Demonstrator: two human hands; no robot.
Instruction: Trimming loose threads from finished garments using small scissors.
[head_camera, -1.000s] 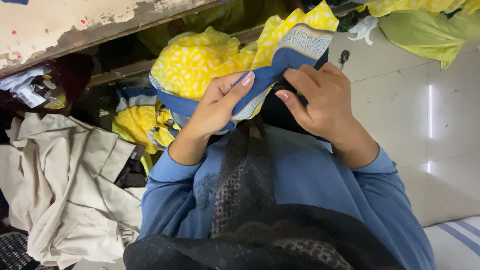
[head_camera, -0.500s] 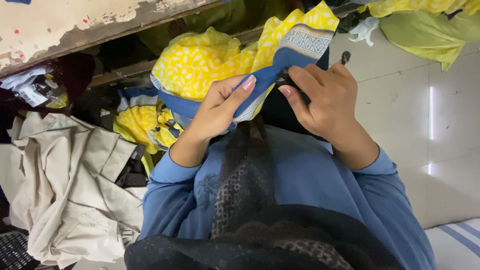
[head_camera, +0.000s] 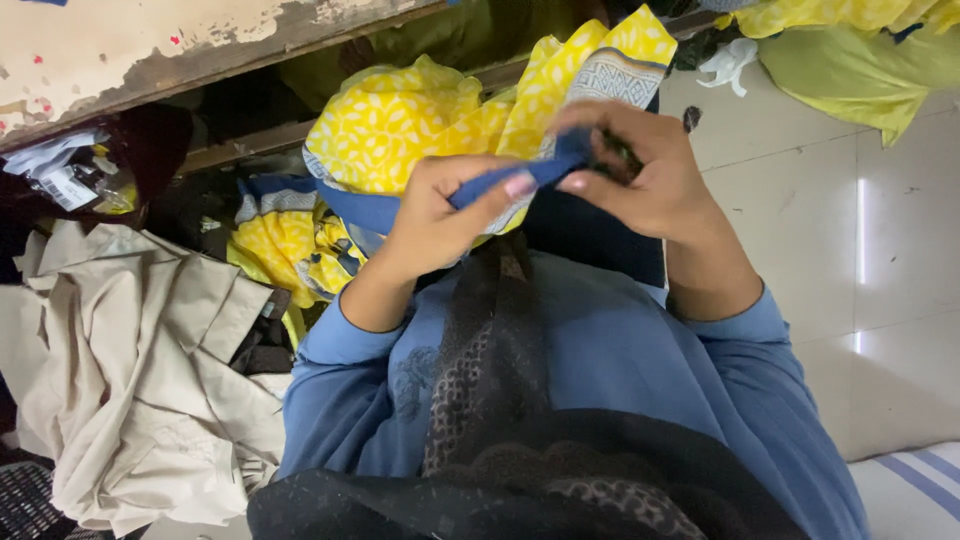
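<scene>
The yellow printed garment (head_camera: 400, 130) with its blue border lies bunched against the person's chest, below the worn wooden surface (head_camera: 130, 50) at far left. Since a moment ago the hands have drawn closer together and the blue edge strip (head_camera: 500, 185) is now pulled taut between them — the work has narrowed to that edge. The left hand (head_camera: 440, 215) has its fingers closed on the strip; the right hand (head_camera: 640, 170) pinches its other end, fingers curled shut.

Matt printed yellow cloth (head_camera: 400, 125), glossy floor tiles (head_camera: 800, 190)
</scene>
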